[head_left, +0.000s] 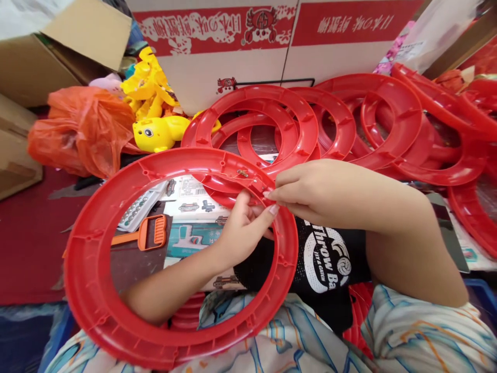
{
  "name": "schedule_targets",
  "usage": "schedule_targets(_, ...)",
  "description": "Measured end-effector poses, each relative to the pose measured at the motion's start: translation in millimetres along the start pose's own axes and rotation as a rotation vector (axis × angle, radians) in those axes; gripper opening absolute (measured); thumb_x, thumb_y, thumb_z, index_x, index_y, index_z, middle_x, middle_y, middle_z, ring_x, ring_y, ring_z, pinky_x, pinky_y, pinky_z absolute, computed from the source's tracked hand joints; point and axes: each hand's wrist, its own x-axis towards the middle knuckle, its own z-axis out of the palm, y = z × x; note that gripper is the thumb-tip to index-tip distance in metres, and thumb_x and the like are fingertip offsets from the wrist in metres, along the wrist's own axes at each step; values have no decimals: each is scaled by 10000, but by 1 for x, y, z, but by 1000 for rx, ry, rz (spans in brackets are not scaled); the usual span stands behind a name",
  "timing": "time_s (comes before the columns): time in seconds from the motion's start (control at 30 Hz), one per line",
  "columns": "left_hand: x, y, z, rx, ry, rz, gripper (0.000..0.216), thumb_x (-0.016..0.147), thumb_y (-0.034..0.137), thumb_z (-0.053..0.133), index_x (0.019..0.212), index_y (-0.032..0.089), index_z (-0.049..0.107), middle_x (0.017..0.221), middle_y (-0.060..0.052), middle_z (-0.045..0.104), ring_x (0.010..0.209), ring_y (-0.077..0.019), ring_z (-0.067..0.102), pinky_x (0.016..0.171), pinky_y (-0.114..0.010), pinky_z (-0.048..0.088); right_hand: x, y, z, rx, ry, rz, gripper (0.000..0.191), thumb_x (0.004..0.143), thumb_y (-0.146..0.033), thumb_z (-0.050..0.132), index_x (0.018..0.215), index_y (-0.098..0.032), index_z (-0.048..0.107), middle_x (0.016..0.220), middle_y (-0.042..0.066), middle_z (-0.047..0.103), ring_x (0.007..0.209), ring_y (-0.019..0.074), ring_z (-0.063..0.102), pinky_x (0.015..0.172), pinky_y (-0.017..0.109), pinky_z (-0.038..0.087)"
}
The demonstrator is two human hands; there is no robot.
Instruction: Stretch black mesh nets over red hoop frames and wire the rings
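Note:
A large red plastic ring (88, 259) with a ribbed, channelled face is held tilted above my lap. My left hand (244, 225) reaches up through its middle and pinches the inner rim at the upper right, thumb on the near side. Close beside that thumb, the fingertips of my right hand (301, 191) are pressed together on the ring's face. Whatever small piece they may hold is too hidden to make out. A small brownish metal-looking bit (243, 173) lies in the ring's channel just left of my fingers.
Several more red rings (404, 103) pile up behind and to the right. Yellow plastic toy parts (161, 133), an orange plastic bag (83, 132) and an orange scoop-like piece (151, 233) lie leftward. A white-and-red carton (233, 62) stands at the back. A black printed bag (330, 259) rests near my lap.

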Motion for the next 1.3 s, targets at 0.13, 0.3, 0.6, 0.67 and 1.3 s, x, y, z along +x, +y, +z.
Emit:
schedule_targets(0.13, 4, -2, -5, -11, 8, 30, 402, 892, 407, 642, 1120, 216, 370, 813, 17, 700, 644, -145, 709, 489, -206, 561, -14, -2, -8, -19, 175, 80, 299, 971, -245, 406, 973, -158, 692, 920, 54, 655, 809, 140, 589, 711, 281, 431)
schedule_targets(0.3, 10, 2, -15, 3, 116, 101, 388, 865, 421, 681, 1065, 233, 407, 793, 35, 681, 640, -121, 696, 523, -195, 560, -48, -27, 11, -66, 107, 380, 207, 920, -288, 550, 886, -161, 710, 933, 79, 679, 821, 210, 645, 702, 339, 477)
schedule_targets(0.6, 8, 11, -17, -1, 215, 149, 349, 816, 410, 737, 948, 243, 461, 789, 53, 669, 635, -109, 679, 524, -198, 549, -94, -90, 122, 73, 372, 451, 226, 898, -307, 618, 1079, -242, 737, 1283, 69, 663, 1262, 302, 575, 1027, 523, 505)
schedule_targets(0.67, 7, 12, -16, -3, 224, 150, 372, 797, 409, 757, 966, 247, 468, 794, 56, 668, 629, -105, 676, 525, -198, 549, -101, -92, 130, 227, 527, 454, 181, 898, -249, 610, 1015, -242, 748, 1202, 66, 705, 1221, 294, 609, 1037, 541, 493)
schedule_targets(1.3, 60, 8, 83, 284, -171, 160, 325, 769, 435, 758, 887, 145, 671, 892, -42, 681, 812, -143, 620, 743, -237, 504, -101, -71, 118, 1835, 1243, 856, 318, 747, -456, 747, 844, -157, 696, 802, 37, 724, 689, 160, 676, 654, 310, 572)
